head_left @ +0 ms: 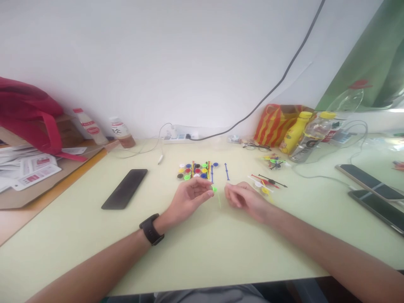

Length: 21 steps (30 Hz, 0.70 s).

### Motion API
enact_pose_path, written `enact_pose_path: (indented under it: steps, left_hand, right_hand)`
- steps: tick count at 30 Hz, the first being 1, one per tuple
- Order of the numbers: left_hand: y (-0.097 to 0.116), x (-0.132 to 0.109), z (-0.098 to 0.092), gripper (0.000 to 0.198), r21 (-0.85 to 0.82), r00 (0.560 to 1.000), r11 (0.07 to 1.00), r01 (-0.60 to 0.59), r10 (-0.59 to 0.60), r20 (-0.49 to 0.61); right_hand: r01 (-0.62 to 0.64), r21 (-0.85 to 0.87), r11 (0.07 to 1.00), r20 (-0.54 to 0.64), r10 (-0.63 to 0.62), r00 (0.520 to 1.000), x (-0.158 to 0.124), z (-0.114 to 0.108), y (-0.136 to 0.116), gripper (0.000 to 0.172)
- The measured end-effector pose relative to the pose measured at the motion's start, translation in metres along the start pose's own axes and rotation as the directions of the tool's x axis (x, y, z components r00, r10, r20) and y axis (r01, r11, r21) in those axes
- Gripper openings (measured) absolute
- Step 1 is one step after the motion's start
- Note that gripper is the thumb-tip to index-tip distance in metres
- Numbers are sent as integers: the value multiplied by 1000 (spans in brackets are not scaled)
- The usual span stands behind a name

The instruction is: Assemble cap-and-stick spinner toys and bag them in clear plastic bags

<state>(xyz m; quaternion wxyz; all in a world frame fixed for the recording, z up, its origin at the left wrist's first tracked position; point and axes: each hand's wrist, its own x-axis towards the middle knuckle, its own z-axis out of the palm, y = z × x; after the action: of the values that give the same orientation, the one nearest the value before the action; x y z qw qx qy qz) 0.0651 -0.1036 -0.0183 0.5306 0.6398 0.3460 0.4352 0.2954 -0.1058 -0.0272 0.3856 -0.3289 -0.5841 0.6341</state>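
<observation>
My left hand [193, 197], with a black watch [152, 229] on its wrist, pinches a bright green plastic spinner arrow [219, 201] between thumb and fingers. A green disc [215, 189] shows right at those fingertips. Just to the right is my right hand [246, 198], its fingers curled together; whatever they may hold is hidden. Beyond the hands lie rows of coloured discs [198, 171] with yellow and red arrows among them. A blue arrow [226, 171] lies apart from these. Past my right hand are loose red, black, white and yellow arrows with discs [265, 190].
A black phone [124, 189] lies at left, two more phones [372, 181] at right. More spinner parts [274, 161] lie in a heap near the bottles [295, 132] and a striped bag [273, 122]. Glasses [257, 147] and a power strip [179, 136] are along the wall.
</observation>
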Motion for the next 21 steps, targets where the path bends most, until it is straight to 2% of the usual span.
enact_pose_path:
  steps: [5, 11, 18, 21]
  left_hand:
    - [-2, -1, 0, 27, 14, 999, 1000, 4, -5, 33]
    - [-4, -1, 0, 28, 12, 995, 1000, 6, -7, 95]
    - [-2, -1, 0, 28, 14, 997, 1000, 0, -1, 78]
    - [-2, -1, 0, 28, 12, 998, 1000, -1, 0, 60]
  right_hand:
    - [44, 21, 999, -102, -42, 994, 0, 2, 0, 35]
    - [81, -71, 994, -84, -87, 993, 1, 5, 0, 36]
    - [113, -97, 989, -116, -124, 986, 0, 1, 4, 33]
    - [120, -111, 987, -133, -134, 982, -1, 1, 5, 51]
